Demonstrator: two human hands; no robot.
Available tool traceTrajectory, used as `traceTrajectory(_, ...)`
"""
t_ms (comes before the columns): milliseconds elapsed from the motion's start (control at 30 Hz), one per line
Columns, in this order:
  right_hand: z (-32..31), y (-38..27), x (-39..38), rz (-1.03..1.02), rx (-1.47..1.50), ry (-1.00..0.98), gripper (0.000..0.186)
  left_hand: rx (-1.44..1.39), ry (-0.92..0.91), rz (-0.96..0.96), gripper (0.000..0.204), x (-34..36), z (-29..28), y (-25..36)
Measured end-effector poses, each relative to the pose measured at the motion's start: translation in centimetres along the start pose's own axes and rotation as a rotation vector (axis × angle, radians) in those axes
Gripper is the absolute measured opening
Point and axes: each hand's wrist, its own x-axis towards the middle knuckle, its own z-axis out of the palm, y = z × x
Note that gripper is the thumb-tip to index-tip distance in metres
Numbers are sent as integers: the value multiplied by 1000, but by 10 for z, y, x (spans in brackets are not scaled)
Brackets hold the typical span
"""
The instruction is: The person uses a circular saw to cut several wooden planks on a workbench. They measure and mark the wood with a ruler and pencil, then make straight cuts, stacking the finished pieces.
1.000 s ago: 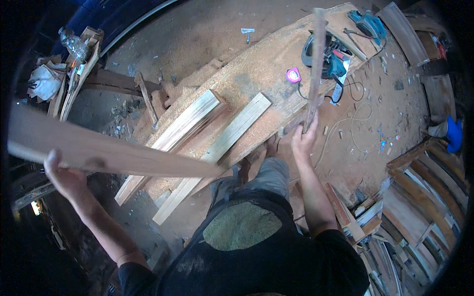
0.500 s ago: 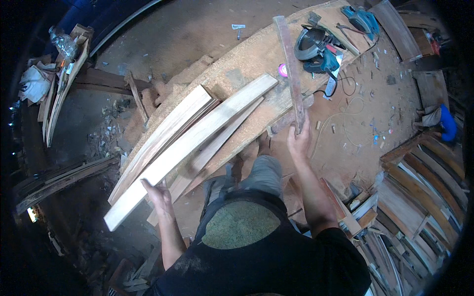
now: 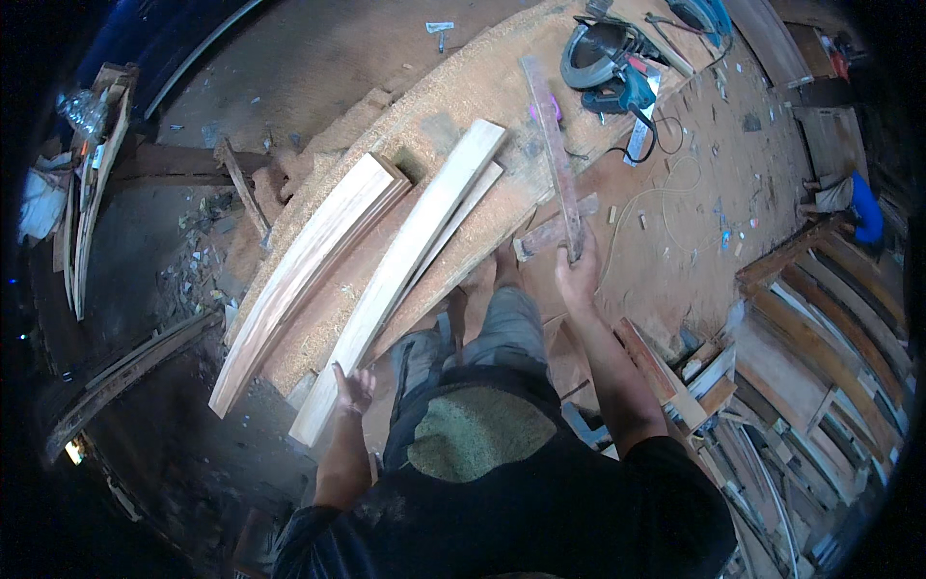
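Note:
My right hand (image 3: pixel 577 275) is closed on a long, worn straightedge (image 3: pixel 546 121) with a crosspiece (image 3: pixel 540 235) at its near end, held over the workbench (image 3: pixel 424 87). My left hand (image 3: pixel 355 388) has its fingers apart at the edge of a pale board (image 3: pixel 415 243); whether it touches the board I cannot tell. That board lies over another plank (image 3: pixel 469 207). To its left rests a stack of boards (image 3: pixel 299 278). A pink tape measure (image 3: pixel 533 112) is partly hidden behind the straightedge.
A teal circular saw (image 3: pixel 617 96) and another power tool (image 3: pixel 699 21) sit at the bench's far right, cords running off them. Lumber piles (image 3: pixel 820 347) fill the right, scrap wood (image 3: pixel 92 198) the left. Another person in blue (image 3: pixel 858 207) crouches at far right.
My left hand has set the pale board down rightward beside the stack and loosened its fingers. The straightedge in my right hand has tilted further left, its far end lower in the picture.

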Motion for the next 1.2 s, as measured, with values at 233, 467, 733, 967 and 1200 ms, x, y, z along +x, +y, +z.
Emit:
traceTrajectory(233, 5, 12, -7, 29, -24, -16, 64, 381, 187, 24, 76, -1, 21, -4)
traceTrajectory(467, 9, 23, 17, 21, 9, -63, 57, 1564, 9, 1519, 77, -61, 265, -25)
traceTrajectory(733, 1, 32, 39, 31, -14, -82, 57, 1871, -107, 1557, 93, -42, 351, -26)
traceTrajectory(967, 5, 52, 45, -46, -68, -281, 56, 1868, -237, 1509, 91, -45, 369, -55)
traceTrajectory(1200, 55, 33, 53, -39, -142, -593, 53, 1776, -412, 1579, 97, -41, 418, -63)
